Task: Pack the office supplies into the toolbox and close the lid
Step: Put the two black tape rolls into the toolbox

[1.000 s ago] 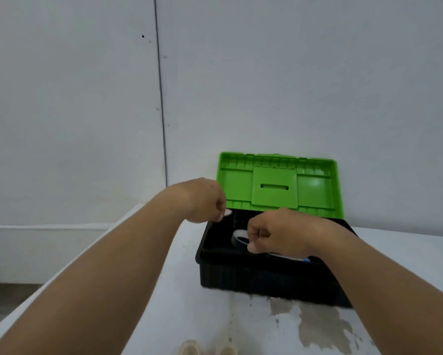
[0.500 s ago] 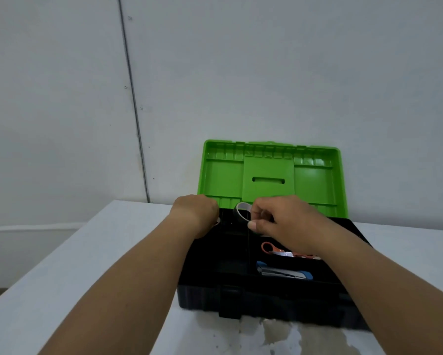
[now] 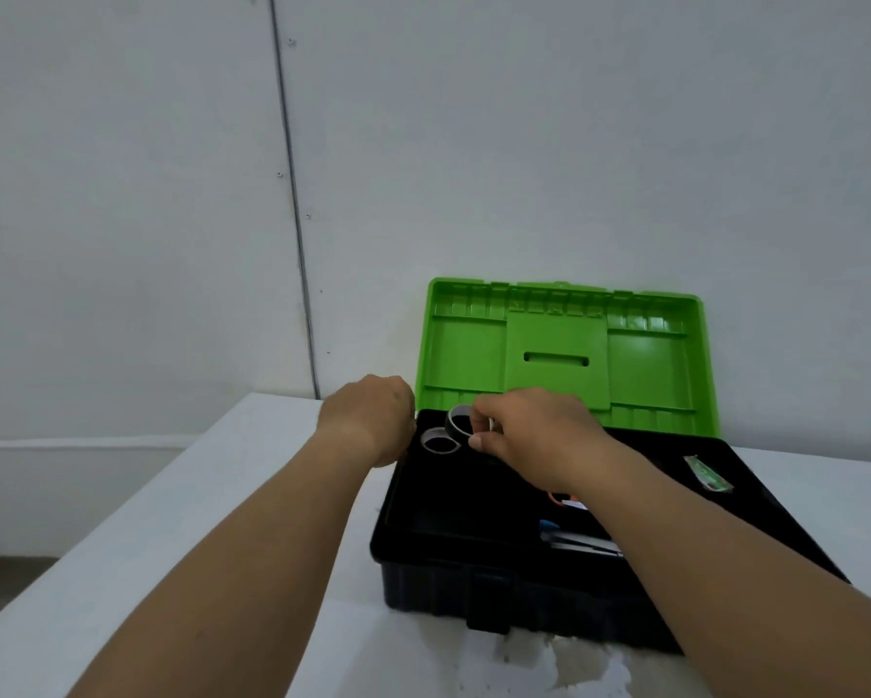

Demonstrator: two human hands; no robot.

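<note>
toolbox (image 3: 478,591), one, black body on the white table (image 3: 171,521), its green lid (image 3: 564,355) standing upright against the wall, not yet closed. tape rolls, two: one roll (image 3: 439,442) lying flat in the far left corner of the box, just beside the left hand (image 3: 373,420); a second roll (image 3: 459,421) tilted on edge right behind it, pinched by the fingers of the right hand (image 3: 529,435). left hand curled loosely at the box's left rim; whether it still touches the flat roll cannot be told. other contents, already inside: one small green-and-white packet (image 3: 707,475) at the right side; one orange-handled item (image 3: 561,500), likely scissors, mostly hidden under the right forearm; one blue-and-silver item (image 3: 574,539), perhaps a stapler or cutter, partly hidden near the front. counted in view: five supplies, all within the box walls. no loose supplies show on the table, though its near edge lies out of view. progress, as a judgement: packing looks near its end, the second roll being set down; remaining are releasing that roll and swinging the lid down onto the body until the front latch (image 3: 488,617) can catch.
</note>
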